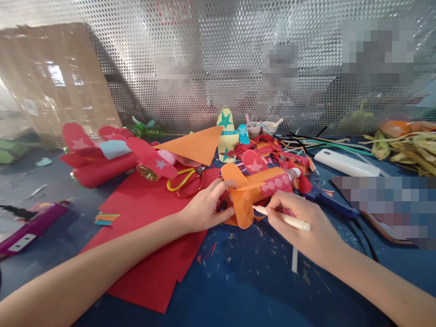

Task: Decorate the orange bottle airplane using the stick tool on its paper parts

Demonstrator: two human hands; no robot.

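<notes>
An orange paper-covered bottle plane with orange wings, pink dots and a red starred tail lies on the blue table. My left hand is closed round its near end, thumb on the orange wing. My right hand pinches a cream-coloured stick whose tip touches the orange paper tail piece.
Red paper sheets lie under my left arm. A red bottle plane, an orange paper triangle, yellow-and-red scissors, a yellow starred cut-out, a white tube, paper scraps and a purple box surround them. Perforated metal stands behind.
</notes>
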